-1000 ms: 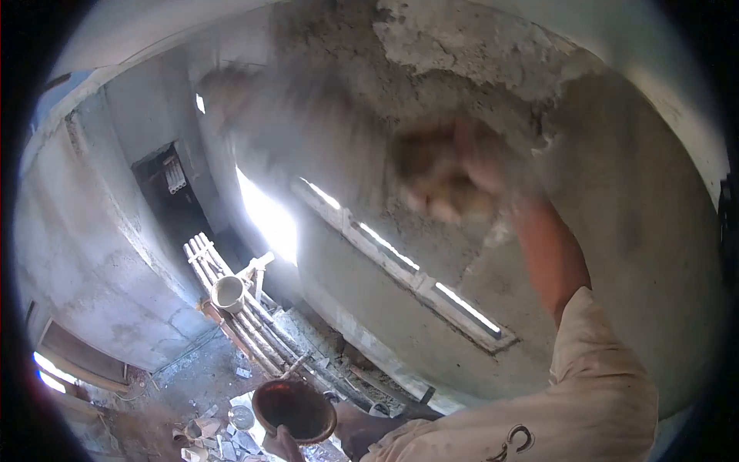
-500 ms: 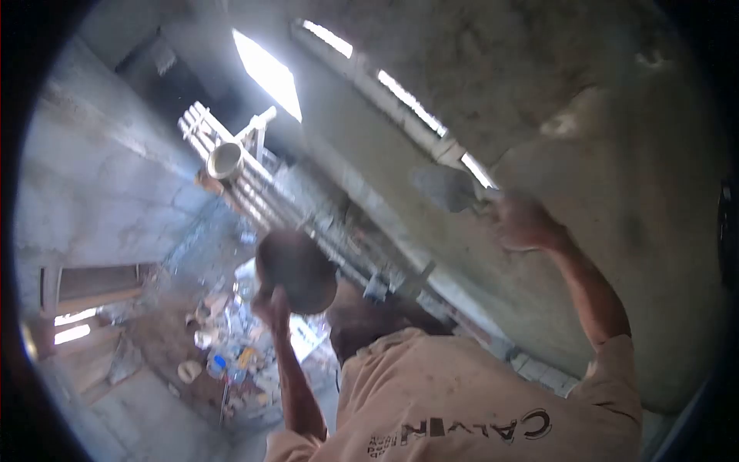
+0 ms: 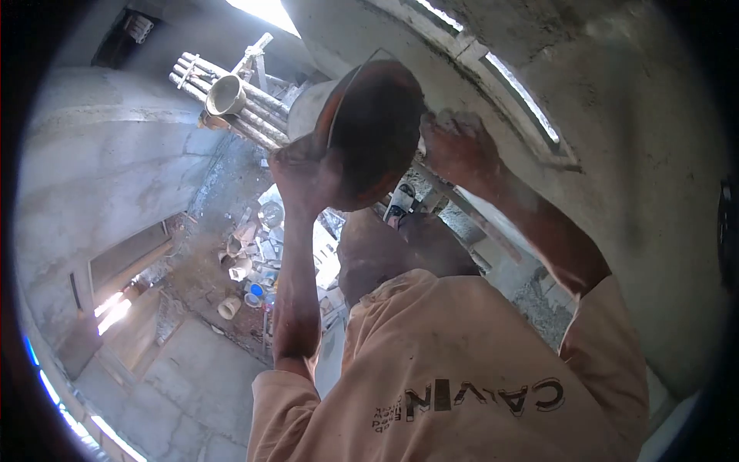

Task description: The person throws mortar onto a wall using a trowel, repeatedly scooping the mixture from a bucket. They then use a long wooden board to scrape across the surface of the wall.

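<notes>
A large round bucket (image 3: 377, 135), dark-faced with orange-brown patches, is tilted in front of my body, with a thin wire handle and a pale wall showing at its left. My left hand (image 3: 308, 173) is closed on its lower left edge. Against the right edge of the bucket is my right hand (image 3: 462, 150), its fingers curled and smeared with grey; what they hold, if anything, is hidden. No trowel shows now.
Pale poles (image 3: 262, 115) form a platform at the upper left, bearing a second bucket (image 3: 225, 95). Rubble and containers (image 3: 250, 269) lie on the floor below. A plastered wall (image 3: 639, 231) with narrow slits stands at the right.
My left hand and the dark round vessel have moved up and right, closer to the camera. My right hand has come down-left to the bucket; the trowel it held has gone from sight.
</notes>
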### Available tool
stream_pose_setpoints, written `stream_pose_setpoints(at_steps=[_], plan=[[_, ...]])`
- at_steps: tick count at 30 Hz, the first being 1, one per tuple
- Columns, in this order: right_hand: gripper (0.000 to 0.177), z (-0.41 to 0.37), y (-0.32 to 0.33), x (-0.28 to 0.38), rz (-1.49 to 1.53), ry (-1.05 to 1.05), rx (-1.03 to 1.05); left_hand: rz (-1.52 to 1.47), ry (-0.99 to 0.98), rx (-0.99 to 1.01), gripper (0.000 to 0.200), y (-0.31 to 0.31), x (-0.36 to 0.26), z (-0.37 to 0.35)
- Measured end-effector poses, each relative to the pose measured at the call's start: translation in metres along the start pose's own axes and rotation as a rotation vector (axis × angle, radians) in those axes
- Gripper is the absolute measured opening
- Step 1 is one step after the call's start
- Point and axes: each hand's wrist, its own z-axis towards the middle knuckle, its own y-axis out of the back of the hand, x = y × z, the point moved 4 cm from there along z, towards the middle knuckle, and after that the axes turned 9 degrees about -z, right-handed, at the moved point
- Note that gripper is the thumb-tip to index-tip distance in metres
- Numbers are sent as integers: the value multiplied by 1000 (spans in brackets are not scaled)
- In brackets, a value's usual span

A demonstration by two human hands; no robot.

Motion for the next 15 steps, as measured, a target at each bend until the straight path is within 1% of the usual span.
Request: stream_pose_setpoints(at_steps=[1,3,4,5,7,8,9,10,11,14,15], plan=[[27,2,-13,-8,189,-34,94,-31,2,15,17,-2,3,3],[27,-6,-43,5,419,-83,209,-58,-30,24,13,-4,2,5],[28,-7,-45,14,539,-107,275,-70,-37,29,12,-5,1,3],[29,-6,-50,22,856,-114,406,-82,26,-15,12,-1,12,-1],[29,-3,-45,36,909,-106,321,-101,135,-117,14,9,32,-2],[29,-7,-42,45,938,-106,282,-53,128,-163,15,17,38,-10],[30,-8,-23,43,860,-136,315,-10,115,-205,16,21,34,-18],[32,-11,-22,45,950,-207,392,24,96,-244,17,22,28,-25],[33,-15,-17,45,1027,-279,468,-116,198,-324,22,21,32,-36],[49,-17,-4,42,901,-300,549,-22,8,-313,27,32,64,-51],[53,-15,-10,37,706,-256,506,-58,8,-422,27,33,86,-51]])
